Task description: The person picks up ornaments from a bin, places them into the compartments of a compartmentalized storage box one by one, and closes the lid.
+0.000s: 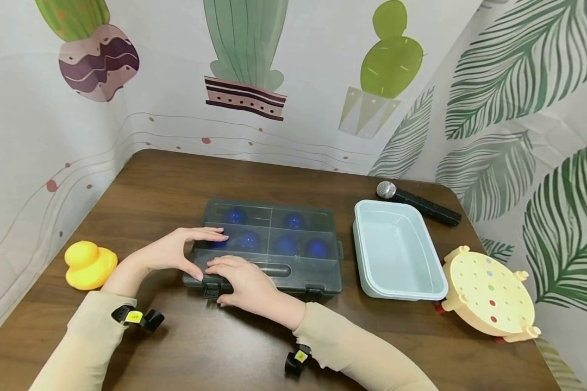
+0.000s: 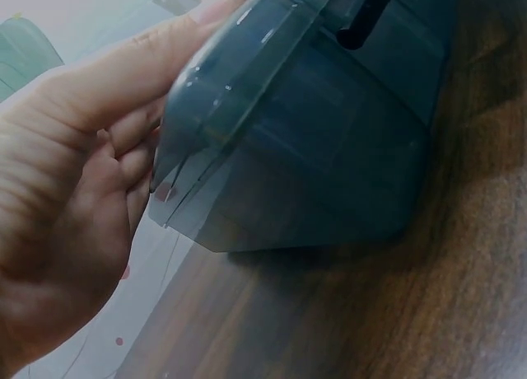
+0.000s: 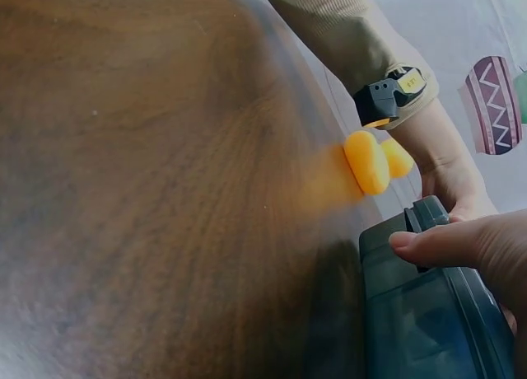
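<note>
A dark, see-through compartment box (image 1: 303, 274) lies on the table with its lid down. Several blue balls (image 1: 294, 220) show through the lid. My left hand (image 1: 173, 251) holds the box's left side, thumb at the near left corner and fingers reaching over the lid. In the left wrist view, the thumb lies along the box's rim. My right hand (image 1: 249, 285) grips the near edge, its fingers on the lid. Its thumb touches the front by the left latch (image 1: 212, 291) in the right wrist view. A second latch (image 1: 315, 288) sits farther right.
A yellow rubber duck (image 1: 90, 265) stands left of the left forearm. To the right are a pale blue tub (image 1: 396, 250) and a cream, round pegged toy (image 1: 491, 293). A microphone (image 1: 420, 203) lies behind the tub. Patterned cloth (image 1: 313, 65) hangs behind the table.
</note>
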`<state>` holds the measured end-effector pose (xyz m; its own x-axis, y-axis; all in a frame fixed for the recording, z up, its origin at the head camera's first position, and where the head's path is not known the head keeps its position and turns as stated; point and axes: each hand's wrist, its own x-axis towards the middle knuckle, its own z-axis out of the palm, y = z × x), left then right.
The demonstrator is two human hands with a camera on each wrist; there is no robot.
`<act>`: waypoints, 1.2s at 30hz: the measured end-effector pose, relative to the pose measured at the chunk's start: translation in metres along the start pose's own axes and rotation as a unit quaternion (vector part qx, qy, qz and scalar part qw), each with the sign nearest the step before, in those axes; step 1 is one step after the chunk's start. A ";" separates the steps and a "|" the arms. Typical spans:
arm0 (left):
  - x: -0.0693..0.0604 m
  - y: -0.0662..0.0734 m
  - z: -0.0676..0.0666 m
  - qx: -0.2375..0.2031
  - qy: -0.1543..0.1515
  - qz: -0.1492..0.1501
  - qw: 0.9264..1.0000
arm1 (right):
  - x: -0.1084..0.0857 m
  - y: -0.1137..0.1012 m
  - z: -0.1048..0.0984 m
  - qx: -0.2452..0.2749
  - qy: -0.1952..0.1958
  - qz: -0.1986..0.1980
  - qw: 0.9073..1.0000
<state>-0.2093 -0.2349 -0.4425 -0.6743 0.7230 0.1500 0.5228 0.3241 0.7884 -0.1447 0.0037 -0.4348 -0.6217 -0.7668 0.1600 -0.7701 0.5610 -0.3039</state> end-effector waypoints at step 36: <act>-0.001 -0.002 0.001 0.003 0.003 0.010 1.000 | 0.003 0.005 -0.002 0.063 0.010 0.009 0.998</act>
<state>-0.2091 -0.2361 -0.4453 -0.6667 0.7256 0.1701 0.5397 0.3127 0.7816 -0.1506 0.0048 -0.4342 -0.6384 -0.7503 0.1714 -0.7355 0.5292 -0.4231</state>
